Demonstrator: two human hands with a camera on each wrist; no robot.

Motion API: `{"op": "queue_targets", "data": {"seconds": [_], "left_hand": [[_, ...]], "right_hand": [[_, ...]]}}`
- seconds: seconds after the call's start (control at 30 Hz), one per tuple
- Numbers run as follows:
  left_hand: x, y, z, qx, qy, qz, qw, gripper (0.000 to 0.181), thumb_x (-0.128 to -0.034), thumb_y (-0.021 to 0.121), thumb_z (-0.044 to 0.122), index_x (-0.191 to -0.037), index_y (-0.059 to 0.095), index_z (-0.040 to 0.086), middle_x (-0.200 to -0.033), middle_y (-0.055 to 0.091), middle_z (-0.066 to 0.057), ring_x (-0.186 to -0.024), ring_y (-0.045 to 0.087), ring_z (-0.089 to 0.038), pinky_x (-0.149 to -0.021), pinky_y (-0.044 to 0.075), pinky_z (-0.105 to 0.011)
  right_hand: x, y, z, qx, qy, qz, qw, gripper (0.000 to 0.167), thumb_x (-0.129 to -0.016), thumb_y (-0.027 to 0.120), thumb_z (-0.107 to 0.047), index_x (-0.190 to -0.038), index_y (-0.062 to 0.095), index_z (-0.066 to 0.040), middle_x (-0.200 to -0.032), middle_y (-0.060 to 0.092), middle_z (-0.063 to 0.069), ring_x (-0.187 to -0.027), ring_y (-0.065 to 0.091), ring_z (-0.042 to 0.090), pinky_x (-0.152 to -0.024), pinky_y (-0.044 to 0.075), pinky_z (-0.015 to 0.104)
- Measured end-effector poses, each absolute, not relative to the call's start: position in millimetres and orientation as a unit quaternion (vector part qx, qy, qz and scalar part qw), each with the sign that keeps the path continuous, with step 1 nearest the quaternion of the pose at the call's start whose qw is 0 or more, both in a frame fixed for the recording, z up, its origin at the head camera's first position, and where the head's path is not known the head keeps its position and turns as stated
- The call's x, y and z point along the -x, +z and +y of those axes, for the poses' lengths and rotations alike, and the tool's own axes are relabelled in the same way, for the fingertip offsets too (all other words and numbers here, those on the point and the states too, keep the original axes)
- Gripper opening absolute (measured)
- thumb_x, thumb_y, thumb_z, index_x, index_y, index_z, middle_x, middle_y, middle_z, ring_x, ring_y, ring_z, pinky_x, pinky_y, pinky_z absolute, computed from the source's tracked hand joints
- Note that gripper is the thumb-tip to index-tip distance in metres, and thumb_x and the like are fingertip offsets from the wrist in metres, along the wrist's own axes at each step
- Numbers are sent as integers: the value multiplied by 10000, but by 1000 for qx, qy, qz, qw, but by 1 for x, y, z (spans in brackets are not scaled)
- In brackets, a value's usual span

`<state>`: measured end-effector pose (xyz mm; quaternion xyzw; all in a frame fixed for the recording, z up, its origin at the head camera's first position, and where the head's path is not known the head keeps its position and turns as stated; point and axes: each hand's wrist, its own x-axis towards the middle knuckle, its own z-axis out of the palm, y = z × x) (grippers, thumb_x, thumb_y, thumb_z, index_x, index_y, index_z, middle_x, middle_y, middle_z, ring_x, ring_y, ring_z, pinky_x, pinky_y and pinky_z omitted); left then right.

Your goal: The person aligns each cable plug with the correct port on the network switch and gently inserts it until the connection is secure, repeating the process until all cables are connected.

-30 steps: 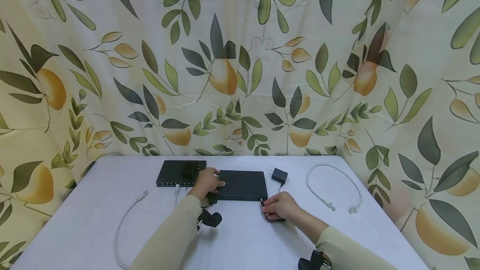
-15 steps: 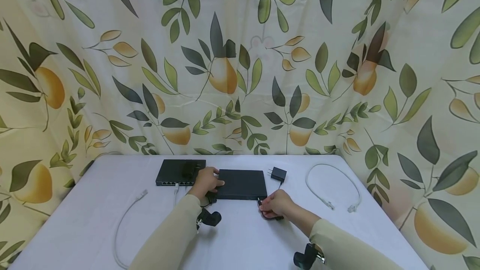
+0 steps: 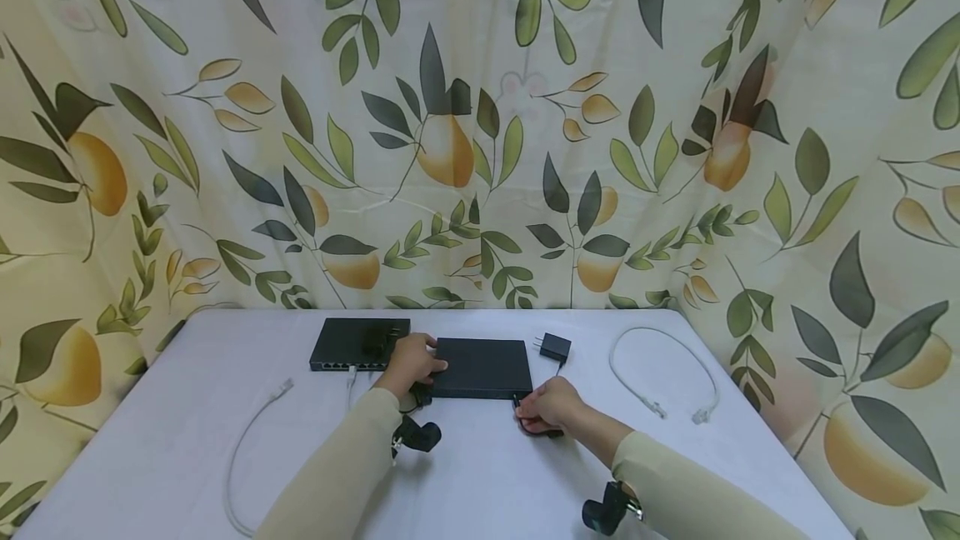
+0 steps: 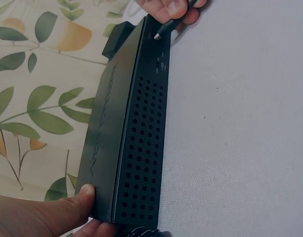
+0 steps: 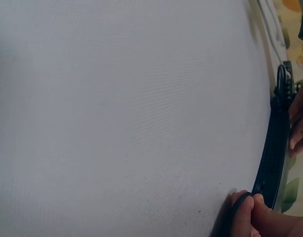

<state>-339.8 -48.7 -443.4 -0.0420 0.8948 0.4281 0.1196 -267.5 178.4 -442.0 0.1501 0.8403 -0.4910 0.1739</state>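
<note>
A flat black box [image 3: 483, 369] with a perforated near side lies on the table. My left hand [image 3: 411, 365] grips its left end, the thumb on top and fingers below in the left wrist view. At the box's right front corner, my right hand [image 3: 551, 407] pinches a thin black power plug [image 4: 167, 28]. The plug's metal tip points at the perforated side near a small marked port; whether it touches is not clear. From the right hand a black cord [image 5: 234, 212] curves away. A coiled black cord [image 3: 422, 394] lies by my left hand.
Left of the box stands a black network switch [image 3: 341, 344] with a white cable plugged in and a dark block on it. A black power adapter [image 3: 555, 347] lies behind my right hand. Loose white network cables [image 3: 234, 457] lie left and right. A patterned curtain [image 3: 480, 148] hangs behind.
My right hand has shifted slightly left along the box's front corner with the plug. The left hand keeps its grip on the box.
</note>
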Motion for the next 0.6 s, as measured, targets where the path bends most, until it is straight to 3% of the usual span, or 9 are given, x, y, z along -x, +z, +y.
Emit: {"op": "queue_targets", "data": {"seconds": [0.33,0.6], "left_hand": [[346,-439,-44,67,428,893,125,475,-905,718,139,-1317,557,-33,-1250,601,-245,-741,712,-249,-818,587,-354],[346,-436,-38,54,382,919,88,439,-874,753,150,-1233,610,-59,-1162,647,-207,-859,670,-269,-868,569,-399]], "right_hand": [[266,-446,178,-148,-491,845,154,85,-878,700,4,-931,672,65,-787,711,102,-599,642,108,-597,575,225],[268,-448,178,-154,-496,840,157,72,-880,693,13,-932,663,53,-793,709,103,-613,657,111,-598,574,219]]}}
